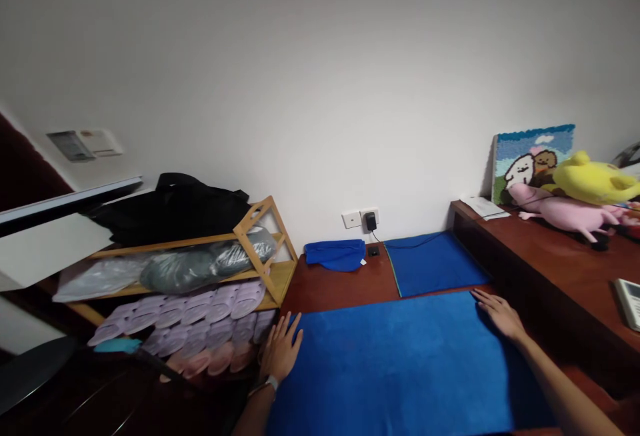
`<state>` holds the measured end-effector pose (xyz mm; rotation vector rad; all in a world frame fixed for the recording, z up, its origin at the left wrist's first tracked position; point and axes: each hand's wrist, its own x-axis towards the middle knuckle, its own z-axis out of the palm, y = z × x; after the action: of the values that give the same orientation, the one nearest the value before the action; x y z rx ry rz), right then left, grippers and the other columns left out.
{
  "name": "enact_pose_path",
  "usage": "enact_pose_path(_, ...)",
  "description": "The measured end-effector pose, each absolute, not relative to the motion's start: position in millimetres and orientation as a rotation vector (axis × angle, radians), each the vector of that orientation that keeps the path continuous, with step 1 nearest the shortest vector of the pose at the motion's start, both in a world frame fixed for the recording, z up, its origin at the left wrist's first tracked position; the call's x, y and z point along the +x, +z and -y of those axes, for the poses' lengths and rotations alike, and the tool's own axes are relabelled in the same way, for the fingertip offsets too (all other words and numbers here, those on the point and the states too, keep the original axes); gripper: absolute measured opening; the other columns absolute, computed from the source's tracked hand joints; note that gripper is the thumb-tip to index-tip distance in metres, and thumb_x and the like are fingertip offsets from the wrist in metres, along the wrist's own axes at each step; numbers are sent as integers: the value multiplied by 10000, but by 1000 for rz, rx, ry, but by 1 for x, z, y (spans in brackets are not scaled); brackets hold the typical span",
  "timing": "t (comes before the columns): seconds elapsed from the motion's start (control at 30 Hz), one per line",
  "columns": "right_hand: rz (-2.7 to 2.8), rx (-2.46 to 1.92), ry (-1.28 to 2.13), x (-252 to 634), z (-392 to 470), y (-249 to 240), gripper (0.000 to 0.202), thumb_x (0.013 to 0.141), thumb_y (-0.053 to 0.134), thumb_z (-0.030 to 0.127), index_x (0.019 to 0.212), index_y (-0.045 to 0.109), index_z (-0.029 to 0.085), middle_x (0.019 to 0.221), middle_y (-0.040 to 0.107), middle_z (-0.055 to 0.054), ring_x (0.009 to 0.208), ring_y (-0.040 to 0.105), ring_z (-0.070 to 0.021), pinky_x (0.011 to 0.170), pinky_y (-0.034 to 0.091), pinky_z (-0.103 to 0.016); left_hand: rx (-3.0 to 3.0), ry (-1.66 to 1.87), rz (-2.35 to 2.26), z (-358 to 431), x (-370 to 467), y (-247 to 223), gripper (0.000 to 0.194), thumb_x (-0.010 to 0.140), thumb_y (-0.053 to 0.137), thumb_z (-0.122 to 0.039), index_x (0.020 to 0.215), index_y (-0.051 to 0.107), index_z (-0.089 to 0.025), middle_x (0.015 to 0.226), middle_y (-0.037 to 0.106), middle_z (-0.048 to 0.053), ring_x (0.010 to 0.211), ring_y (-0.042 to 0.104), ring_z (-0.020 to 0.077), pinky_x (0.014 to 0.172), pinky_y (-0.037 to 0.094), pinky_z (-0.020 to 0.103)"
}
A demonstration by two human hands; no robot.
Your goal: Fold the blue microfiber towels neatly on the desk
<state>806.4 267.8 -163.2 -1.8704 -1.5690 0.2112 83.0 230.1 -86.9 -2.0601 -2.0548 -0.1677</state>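
Blue cloth [395, 363], spread flat, seemingly smooth, on reddish-brown tabletop [345, 287]

large cloth [400, 363]: plain blue | tabletop [345, 289]: reddish-brown | bag [173, 213]: black | rack [284, 277]: tan

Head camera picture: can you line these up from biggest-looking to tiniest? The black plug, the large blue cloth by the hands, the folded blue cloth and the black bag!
1. Large blue cloth
2. Black bag
3. Folded blue cloth
4. Black plug

Head-worn view, forward and down
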Motion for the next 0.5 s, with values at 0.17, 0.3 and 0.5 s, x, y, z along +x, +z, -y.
enact_pose_path(0.17, 1583, -1846, 283, 808, -269, -166, 529, 710, 417, 608, 910, 815, 321, 1149, 809, -51, 1084, 736, -287, 943, 595, -445, -2031, -266, 1769, -220, 115, -57, 499, 938, 444, -231, 1370, 677, -140, 1455, 661, 161, 1386, 561, 340, 1206, 358, 536)
enact_pose_path(0.3, 1600, -1840, 308, 805, -267, -161, 514, 730, 438, 585, 980, 817, 343, 1214, 792, -20, 1117, 719, -280, 955, 580, -445, -2245, -549, 1622, -200, 232, -40, 377, 951, 445, -152, 1184, 740, -182, 1148, 781, 114, 1091, 690, 270, 997, 506, 431)
enact_pose_path(0.5, 1697, -1844, 278, 798, -263, -152, 554, 790, 398, 582, 1095, 799, 351, 1289, 766, -2, 1174, 691, -266, 993, 562, -438, -2858, -677, 925, -127, 506, -100, 178, 878, 643, -343, 995, 736, -247, 908, 738, 78, 872, 648, 275, 797, 503, 421)
